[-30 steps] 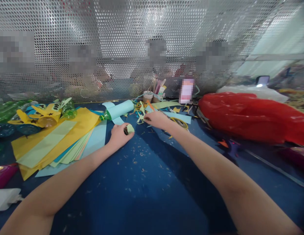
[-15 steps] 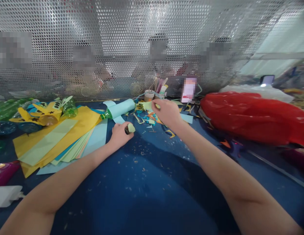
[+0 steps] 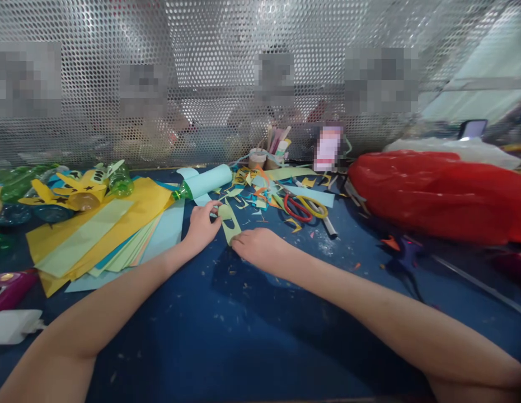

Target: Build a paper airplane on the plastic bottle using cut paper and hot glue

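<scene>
My left hand (image 3: 205,224) pinches a small rounded piece of pale green paper (image 3: 225,212) between thumb and fingers. Close beside it, my right hand (image 3: 258,246) grips the near end of a light green paper strip (image 3: 232,230), which has a curved hole cut in it. The green piece overlaps the strip from my viewpoint. Beyond my left hand lies a green plastic bottle (image 3: 183,191) wrapped in light blue paper (image 3: 210,182). Scissors with red and yellow handles (image 3: 313,207) rest to the right among the paper scraps (image 3: 260,196).
Coloured paper sheets (image 3: 101,235) and decorated bottle pieces (image 3: 71,193) lie at left. A red plastic bag (image 3: 436,196) and a dark blue glue gun (image 3: 409,252) are at right. Cups of sticks (image 3: 258,159) and a phone (image 3: 328,148) stand before the perforated metal screen (image 3: 218,84).
My right hand has come back from the scrap pile towards my left hand, bringing the cut green strip. The scissors now show where my right arm was. The left hand keeps its green piece.
</scene>
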The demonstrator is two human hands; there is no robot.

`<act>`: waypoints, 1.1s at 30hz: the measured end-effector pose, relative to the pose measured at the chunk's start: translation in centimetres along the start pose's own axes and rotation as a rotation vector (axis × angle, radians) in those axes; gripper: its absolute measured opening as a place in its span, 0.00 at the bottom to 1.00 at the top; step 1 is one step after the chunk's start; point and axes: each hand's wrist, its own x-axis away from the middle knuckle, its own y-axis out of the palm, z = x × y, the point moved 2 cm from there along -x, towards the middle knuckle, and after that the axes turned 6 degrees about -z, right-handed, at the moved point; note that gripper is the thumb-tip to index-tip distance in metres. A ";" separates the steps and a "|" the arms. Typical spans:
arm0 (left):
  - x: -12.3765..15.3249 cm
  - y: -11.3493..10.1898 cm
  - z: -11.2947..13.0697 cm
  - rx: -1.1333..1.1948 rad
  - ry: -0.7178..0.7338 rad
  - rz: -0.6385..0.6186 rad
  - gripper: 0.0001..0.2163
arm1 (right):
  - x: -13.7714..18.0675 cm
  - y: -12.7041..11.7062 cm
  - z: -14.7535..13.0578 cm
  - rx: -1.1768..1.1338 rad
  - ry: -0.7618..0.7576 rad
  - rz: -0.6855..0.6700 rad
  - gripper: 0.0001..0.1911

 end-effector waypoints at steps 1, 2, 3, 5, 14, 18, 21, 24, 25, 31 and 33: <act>0.0 0.0 0.0 0.005 -0.007 -0.001 0.17 | 0.0 0.0 0.0 -0.004 0.000 0.004 0.11; 0.1 -0.1 0.0 0.006 -0.016 0.001 0.17 | 0.1 0.1 0.0 -0.010 0.005 0.003 0.11; 0.1 -0.1 0.0 0.005 -0.026 0.003 0.18 | 0.1 0.1 0.1 -0.018 0.018 -0.005 0.10; 0.1 -0.1 0.0 0.004 -0.044 0.006 0.19 | 0.3 0.2 0.2 -0.032 0.046 -0.009 0.08; 0.7 -0.6 0.8 -0.096 0.047 0.161 0.17 | 1.2 -1.3 2.6 -0.254 0.137 0.048 0.17; 1.8 -0.6 2.5 -0.154 0.303 0.092 0.11 | 1.8 -0.4 8.6 -0.191 0.540 0.094 0.14; 2.6 0.0 3.6 -0.164 0.611 -0.187 0.08 | 2.5 2.2 13.2 -0.163 0.738 0.105 0.13; 3.1 0.3 4.2 -0.171 0.824 -0.361 0.10 | 3.1 4.8 16.0 -0.159 0.789 0.171 0.14; 3.1 0.2 4.3 -0.168 0.847 -0.369 0.11 | 3.2 5.4 16.4 -0.169 0.786 0.193 0.15; 3.0 0.1 4.5 -0.106 0.836 -0.357 0.10 | 2.7 6.4 15.9 -0.237 0.723 0.310 0.20; 3.0 0.2 4.4 -0.087 0.844 -0.359 0.09 | 2.4 6.4 15.6 -0.217 0.745 0.254 0.20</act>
